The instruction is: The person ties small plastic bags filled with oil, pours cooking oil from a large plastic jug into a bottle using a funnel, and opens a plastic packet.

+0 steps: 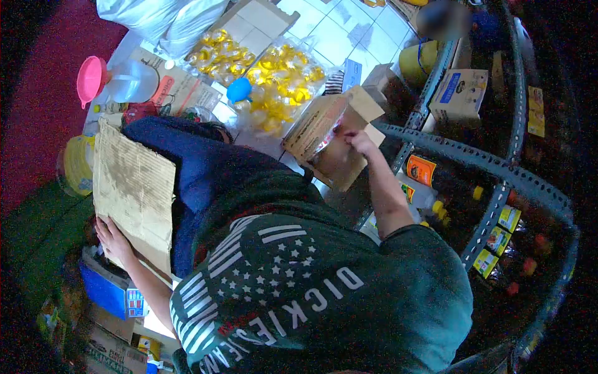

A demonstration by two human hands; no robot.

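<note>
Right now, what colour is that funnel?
The funnel is pink; it shows best in the head view.

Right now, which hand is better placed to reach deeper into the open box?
Probably the right hand: it's at the open box. The left hand lies on the cardboard sheet, off to the opposite side.

A person in a dark green shirt point(398, 311) rests the left hand point(114, 240), fingers spread, on a stained sheet of cardboard point(134, 193), while the right hand point(363, 144), fingers bent, is at the mouth of an open carton point(306, 132). Near the carton, yellow pieces point(280, 75) in clear plastic lie beside a round blue object point(239, 90). A pink funnel point(92, 80) stands out by a translucent container point(134, 82); a metal rack point(507, 171) holds labelled bottles point(422, 168).
</note>
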